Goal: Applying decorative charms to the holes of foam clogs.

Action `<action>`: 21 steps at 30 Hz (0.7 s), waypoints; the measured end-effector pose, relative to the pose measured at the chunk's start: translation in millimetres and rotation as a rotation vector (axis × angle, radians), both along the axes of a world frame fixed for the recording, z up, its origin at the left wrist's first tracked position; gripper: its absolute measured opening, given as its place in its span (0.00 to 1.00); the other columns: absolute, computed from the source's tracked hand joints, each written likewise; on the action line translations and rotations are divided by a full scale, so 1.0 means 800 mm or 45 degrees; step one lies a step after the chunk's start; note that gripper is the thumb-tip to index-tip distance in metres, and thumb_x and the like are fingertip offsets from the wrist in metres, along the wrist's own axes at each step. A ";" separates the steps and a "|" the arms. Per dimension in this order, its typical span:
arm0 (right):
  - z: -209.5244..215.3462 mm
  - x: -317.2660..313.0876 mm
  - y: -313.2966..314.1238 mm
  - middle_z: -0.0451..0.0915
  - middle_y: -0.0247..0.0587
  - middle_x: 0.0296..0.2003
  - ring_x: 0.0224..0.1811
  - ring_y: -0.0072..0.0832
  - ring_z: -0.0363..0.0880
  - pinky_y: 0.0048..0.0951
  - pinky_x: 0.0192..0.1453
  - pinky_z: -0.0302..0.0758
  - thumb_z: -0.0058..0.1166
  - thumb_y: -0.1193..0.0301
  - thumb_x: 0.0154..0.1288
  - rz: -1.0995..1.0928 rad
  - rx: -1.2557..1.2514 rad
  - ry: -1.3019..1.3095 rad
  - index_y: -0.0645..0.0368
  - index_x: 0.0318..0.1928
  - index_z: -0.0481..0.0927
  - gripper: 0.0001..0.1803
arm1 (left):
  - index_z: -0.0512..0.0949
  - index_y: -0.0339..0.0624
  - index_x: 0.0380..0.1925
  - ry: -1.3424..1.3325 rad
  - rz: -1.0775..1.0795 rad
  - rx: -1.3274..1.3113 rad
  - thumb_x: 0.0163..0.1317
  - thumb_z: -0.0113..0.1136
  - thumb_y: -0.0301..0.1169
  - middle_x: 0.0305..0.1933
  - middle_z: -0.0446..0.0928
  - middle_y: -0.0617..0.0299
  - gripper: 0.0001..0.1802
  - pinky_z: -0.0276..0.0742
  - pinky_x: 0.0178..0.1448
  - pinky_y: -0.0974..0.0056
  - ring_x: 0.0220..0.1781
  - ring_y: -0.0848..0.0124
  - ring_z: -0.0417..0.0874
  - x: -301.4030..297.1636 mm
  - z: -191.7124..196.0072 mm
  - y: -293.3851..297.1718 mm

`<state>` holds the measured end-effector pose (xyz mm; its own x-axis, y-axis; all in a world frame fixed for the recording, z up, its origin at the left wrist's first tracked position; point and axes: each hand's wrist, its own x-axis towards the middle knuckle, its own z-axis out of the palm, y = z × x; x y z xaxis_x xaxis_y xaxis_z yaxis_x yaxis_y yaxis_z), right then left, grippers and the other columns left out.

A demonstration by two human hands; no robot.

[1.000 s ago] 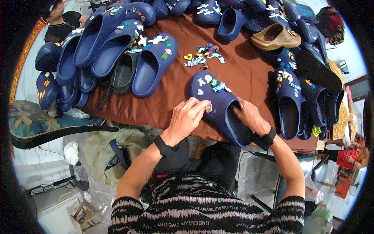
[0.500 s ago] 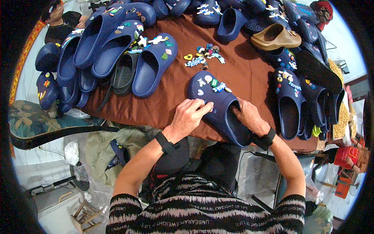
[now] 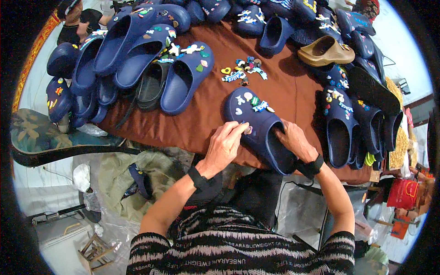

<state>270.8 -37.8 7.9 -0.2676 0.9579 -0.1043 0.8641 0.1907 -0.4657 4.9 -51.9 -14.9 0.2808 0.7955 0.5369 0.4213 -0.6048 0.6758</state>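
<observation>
A dark blue clog point(image 3: 255, 109) lies at the front of the brown-covered table, its toe pointing away and its opening toward me. My right hand point(image 3: 293, 141) grips the clog at the right rim of its opening, fingers reaching inside. At the clog's left side, the fingers of my left hand point(image 3: 227, 143) are drawn together against a small pale shoe charm point(image 3: 248, 130). Several other charms, white, green and blue among them, sit on the toe. Beyond it lies a small pile of loose charms point(image 3: 244, 71) in yellow, blue, white and brown.
Decorated blue clogs point(image 3: 188, 78) crowd the left side, with more at the back and right. A tan clog point(image 3: 326, 51) rests among those on the right. A patterned chair seat point(image 3: 50, 133) stands at the left. Another person point(image 3: 78, 23) is at the far left.
My left fingers have shifted slightly, and the pale charm beneath them now shows. My right hand keeps its grip on the clog. The whole view has moved a little.
</observation>
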 end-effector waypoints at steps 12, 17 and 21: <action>0.031 -0.053 -0.031 0.80 0.66 0.29 0.36 0.62 0.81 0.54 0.38 0.76 0.58 0.37 0.61 0.015 -0.239 0.142 0.72 0.40 0.72 0.41 | 0.60 0.37 0.71 0.028 0.122 -0.344 0.62 0.63 0.33 0.69 0.60 0.42 0.39 0.59 0.74 0.51 0.71 0.46 0.63 0.001 0.019 -0.051; 0.035 -0.067 -0.049 0.82 0.67 0.34 0.41 0.61 0.82 0.51 0.44 0.77 0.55 0.38 0.64 0.165 -0.363 0.303 0.75 0.49 0.73 0.43 | 0.60 0.37 0.70 0.018 0.260 -0.294 0.62 0.54 0.20 0.70 0.59 0.40 0.35 0.62 0.73 0.48 0.71 0.42 0.62 -0.011 -0.001 -0.045; 0.029 -0.060 -0.052 0.83 0.60 0.35 0.39 0.51 0.84 0.45 0.44 0.78 0.53 0.45 0.70 0.140 -0.291 0.657 0.72 0.52 0.75 0.35 | 0.62 0.36 0.69 -0.028 0.209 -0.285 0.62 0.51 0.18 0.68 0.63 0.42 0.32 0.63 0.72 0.50 0.69 0.44 0.66 -0.023 0.003 -0.043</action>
<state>223.2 -79.7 31.2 -0.4357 0.8900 -0.1346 0.4947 0.1118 -0.8618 -13.6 -86.7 -12.8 0.1286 0.9290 0.3470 0.4851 -0.3641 0.7951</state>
